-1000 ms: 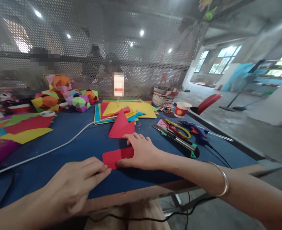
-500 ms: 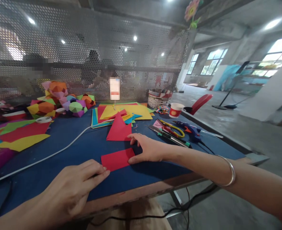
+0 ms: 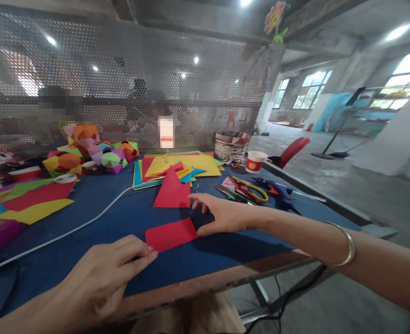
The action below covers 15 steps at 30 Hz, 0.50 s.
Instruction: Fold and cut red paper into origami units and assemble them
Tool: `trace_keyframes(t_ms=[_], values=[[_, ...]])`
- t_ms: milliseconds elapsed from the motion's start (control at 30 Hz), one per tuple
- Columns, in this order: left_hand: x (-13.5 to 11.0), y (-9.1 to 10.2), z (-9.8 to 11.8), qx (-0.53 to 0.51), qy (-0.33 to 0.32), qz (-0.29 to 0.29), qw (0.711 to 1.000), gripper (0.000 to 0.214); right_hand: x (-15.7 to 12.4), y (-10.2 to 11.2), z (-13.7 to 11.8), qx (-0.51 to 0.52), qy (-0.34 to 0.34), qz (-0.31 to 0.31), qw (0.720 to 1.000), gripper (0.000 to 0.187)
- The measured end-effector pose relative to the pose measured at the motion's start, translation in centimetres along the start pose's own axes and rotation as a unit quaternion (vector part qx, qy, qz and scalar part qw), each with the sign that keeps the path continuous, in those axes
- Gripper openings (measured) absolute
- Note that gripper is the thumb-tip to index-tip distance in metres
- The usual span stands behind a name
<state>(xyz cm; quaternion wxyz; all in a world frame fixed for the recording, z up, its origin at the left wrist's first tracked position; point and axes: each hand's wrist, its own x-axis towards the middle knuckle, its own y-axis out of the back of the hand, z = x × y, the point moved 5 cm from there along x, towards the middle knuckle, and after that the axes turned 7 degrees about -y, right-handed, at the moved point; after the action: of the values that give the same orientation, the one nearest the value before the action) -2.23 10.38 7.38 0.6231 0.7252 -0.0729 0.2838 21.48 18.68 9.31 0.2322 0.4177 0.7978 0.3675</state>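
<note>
A folded red paper strip (image 3: 171, 235) lies at a slant on the blue tabletop near its front edge. My left hand (image 3: 121, 260) is closed, thumb and fingers pinching the strip's lower left corner. At the other end my right hand (image 3: 222, 215) is open, its fingers curved and spread apart from the thumb. The thumb tip is at the strip's right edge; whether it touches I cannot tell. Just beyond, a red paper piece with pointed corners (image 3: 172, 192) lies near my right fingertips.
Behind lies a stack of coloured paper (image 3: 205, 164) with a phone (image 3: 166, 132) standing over it. Scissors (image 3: 252, 188), a glue gun (image 3: 278, 188), a paper cup (image 3: 255, 161) and a basket (image 3: 231, 144) are right. Paper balls (image 3: 112, 160) and a white cable (image 3: 97, 215) are left.
My right hand has shifted slightly right, its thumb moving off the strip's face to its right edge. My left hand keeps its pinch. The camera view has shifted a little.
</note>
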Motion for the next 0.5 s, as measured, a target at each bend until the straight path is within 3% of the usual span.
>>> trace_keyframes(t_ms=[133, 233, 333, 500], values=[[0.1, 0.1, 0.1, 0.01, -0.002, -0.007, 1.0, 0.055, 1.0, 0.4, -2.7, 0.023, 0.032, 0.014, 0.999, 0.043], [0.2, 0.2, 0.3, 0.007, -0.016, -0.017, 1.0, 0.058, 2.1, -0.9, -3.9, 0.031, 0.075, -0.1, 0.992, 0.016], [0.3, 0.5, 0.2, -0.001, -0.01, -0.026, 1.0, 0.059, 2.7, -2.0, -3.4, 0.027, 0.105, -0.202, 0.973, 0.013], [1.1, 1.0, -0.5, -0.036, -0.004, -0.074, 0.997, 0.055, 3.0, -1.8, -1.9, 0.024, 0.136, -0.221, 0.966, 0.011]])
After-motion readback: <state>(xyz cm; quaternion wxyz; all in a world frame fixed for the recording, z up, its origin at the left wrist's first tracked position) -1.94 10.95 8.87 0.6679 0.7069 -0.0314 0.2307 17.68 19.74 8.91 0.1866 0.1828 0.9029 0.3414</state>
